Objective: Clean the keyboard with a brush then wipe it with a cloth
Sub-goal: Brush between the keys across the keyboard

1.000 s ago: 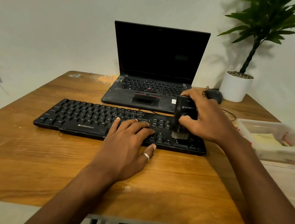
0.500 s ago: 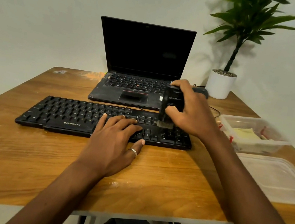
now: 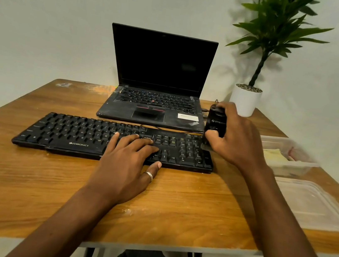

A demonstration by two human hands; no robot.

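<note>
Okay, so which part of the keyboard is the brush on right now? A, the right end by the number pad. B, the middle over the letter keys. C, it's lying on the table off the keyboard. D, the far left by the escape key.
A: the right hand holds the brush upright with its bristles at the right end of the keyboard, by the number pad, while the left hand rests nearer the middle.

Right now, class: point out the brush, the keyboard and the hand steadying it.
brush (image 3: 216,122), head view, its black handle.
keyboard (image 3: 76,132), head view, the letter keys.
left hand (image 3: 126,163), head view, its back.
</note>
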